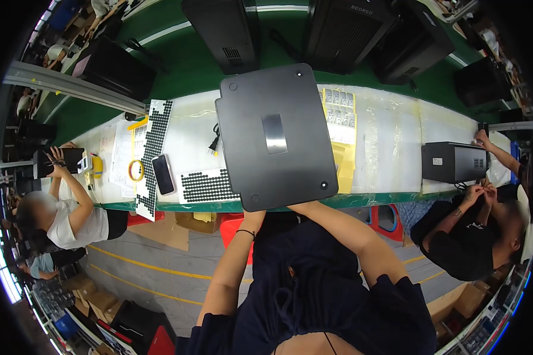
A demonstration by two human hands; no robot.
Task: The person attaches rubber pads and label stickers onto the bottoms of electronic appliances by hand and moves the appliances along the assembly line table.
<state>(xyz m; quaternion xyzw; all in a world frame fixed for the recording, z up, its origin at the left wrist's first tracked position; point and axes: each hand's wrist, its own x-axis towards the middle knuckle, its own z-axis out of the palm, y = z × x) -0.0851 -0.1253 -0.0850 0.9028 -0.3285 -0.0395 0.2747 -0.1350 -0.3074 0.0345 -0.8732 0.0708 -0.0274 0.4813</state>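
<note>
A large flat-faced black case with rounded corners fills the middle of the view, above the near edge of the workbench. A shiny rectangular plate sits at its centre, and small round fittings mark its corners. My left hand is at the case's lower left edge, and my right hand is at the lower edge further right. Both hands appear to support the case from beneath, their fingers mostly hidden behind it. Left of the case lie a phone, a sheet of black round pads and a black plug.
A yellow tape roll lies at left. Label sheets lie behind the case. Tall black cases stand along the back. A co-worker sits at left; another person sits at right by a black box.
</note>
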